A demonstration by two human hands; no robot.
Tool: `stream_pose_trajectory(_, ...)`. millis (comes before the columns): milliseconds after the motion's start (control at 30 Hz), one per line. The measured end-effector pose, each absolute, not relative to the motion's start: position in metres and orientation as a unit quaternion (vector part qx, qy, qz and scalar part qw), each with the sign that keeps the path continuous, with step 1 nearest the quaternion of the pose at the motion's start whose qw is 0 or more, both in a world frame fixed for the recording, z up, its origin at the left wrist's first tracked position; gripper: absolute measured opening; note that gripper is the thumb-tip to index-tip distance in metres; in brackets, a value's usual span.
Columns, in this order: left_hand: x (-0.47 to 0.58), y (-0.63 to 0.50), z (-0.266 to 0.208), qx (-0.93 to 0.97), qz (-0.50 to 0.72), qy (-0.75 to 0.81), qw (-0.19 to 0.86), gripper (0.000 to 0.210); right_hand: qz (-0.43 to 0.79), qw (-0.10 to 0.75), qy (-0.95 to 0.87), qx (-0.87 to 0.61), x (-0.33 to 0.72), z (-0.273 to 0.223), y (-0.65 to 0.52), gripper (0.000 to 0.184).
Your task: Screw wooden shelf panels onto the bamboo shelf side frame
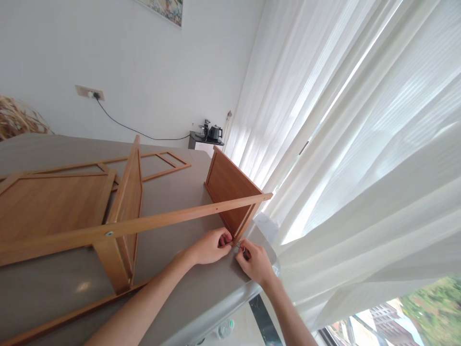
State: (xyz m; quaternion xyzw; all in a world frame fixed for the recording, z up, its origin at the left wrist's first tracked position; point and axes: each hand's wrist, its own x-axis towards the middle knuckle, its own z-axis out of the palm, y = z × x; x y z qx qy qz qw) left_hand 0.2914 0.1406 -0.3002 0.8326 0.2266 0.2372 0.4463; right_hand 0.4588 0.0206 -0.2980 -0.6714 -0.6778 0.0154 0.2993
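A partly joined wooden frame stands on the grey-covered table. My left hand (216,246) has its fingers closed around the end of the lower wooden rail, at the bottom corner of the right wooden panel (234,185). Just right of that corner, my right hand (255,262) pinches a thin metal rod (237,245) against the joint; most of it is hidden by the fingers. A long upper rail (187,211) runs above both hands to the upright middle panel (126,206). A metal fastener (109,234) shows in this rail near the middle panel.
More flat wooden panels (54,197) and an open wooden frame (169,161) lie on the table (162,269) to the left and back. The table's rounded edge is close to my right hand. White curtains (324,168) hang at right. A kettle (215,132) stands behind.
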Motion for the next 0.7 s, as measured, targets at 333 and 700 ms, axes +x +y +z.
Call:
stream_pose_trajectory(333, 0.304, 0.144, -0.307, 0.842, 0.224, 0.277, 0.404, 0.022, 0.04, 0.228, -0.71, -0.665, 0.488, -0.302, 0.028, 0.015)
stream_pose_trajectory(700, 0.306, 0.143, -0.299, 0.887, 0.175, 0.264, 0.336, 0.02, -0.009, 0.272, -0.72, -0.638, 0.503, -0.329, 0.026, 0.011)
